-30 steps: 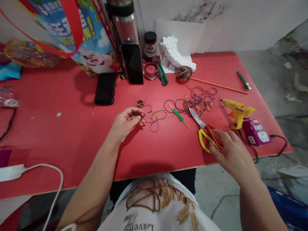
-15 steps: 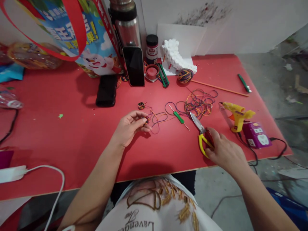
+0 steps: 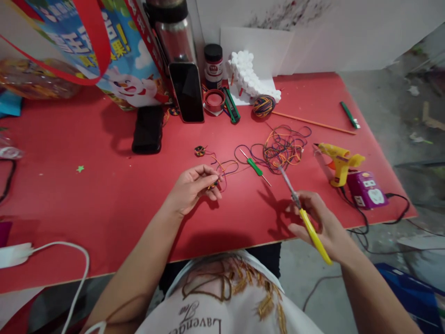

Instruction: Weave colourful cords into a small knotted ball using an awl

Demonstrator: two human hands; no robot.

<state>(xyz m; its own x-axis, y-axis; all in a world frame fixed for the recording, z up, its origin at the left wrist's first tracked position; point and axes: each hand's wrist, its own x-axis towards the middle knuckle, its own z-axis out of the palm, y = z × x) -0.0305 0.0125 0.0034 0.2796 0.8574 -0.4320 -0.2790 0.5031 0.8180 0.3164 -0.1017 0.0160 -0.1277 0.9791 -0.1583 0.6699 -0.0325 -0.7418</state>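
My left hand (image 3: 196, 185) pinches a small crocheted piece (image 3: 213, 184) of multicoloured yarn between thumb and fingers, partly hidden by them. Loose strands run from it to the right. In my right hand (image 3: 318, 222) is a pair of yellow-handled scissors (image 3: 314, 236), raised off the table, blades pointing away and to the left. A second little yarn piece (image 3: 200, 150) lies beyond my left hand. Between the hands rests a green-handled crochet hook (image 3: 255, 166), beside a loose tangle of yarn (image 3: 285, 148).
A yarn ball (image 3: 263, 105), an orange stick (image 3: 316, 123) and a green utility knife (image 3: 231, 105) lie farther back. On the right stand a yellow glue gun (image 3: 339, 162) and a purple power socket (image 3: 367, 190) with cables. A phone (image 3: 187, 93) leans upright against a steel bottle (image 3: 175, 41).
My right hand has lifted the scissors from the tabletop and turned them on edge. My left hand has shifted slightly right with the crocheted piece. The view has moved a little.
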